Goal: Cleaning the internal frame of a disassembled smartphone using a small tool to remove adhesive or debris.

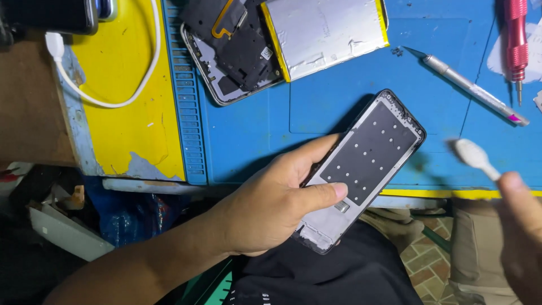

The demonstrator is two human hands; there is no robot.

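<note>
Frame (361, 169) sits at centre of picture, a bare phone frame, dark inner plate facing up, tilted with its top toward upper right. Left hand (271, 203) is closed around its lower left edge, thumb pressed flat on the plate near the bottom, fingers behind. Lower end hangs out past the surface (248, 147) edge, over the lap.

Right hand (522, 226) at right edge, blurred; it pinches the stem of a white swab (473, 157), tip pointing toward the frame, apart from it.

Upper centre: opened phone (234, 51) with dark boards showing, silver battery (327, 31) just beside it. Upper right: craft knife (468, 87) lying diagonally, red screwdriver (515, 39) near it. Upper left: white cable (135, 85) looping over the yellow patch.

Judgement: swabbing goes best with the frame kept steady in that grip, thumb clear of the area being wiped, light strokes along the plate and into the edges, tip not pressed hard near the small metal part at the bottom.
</note>
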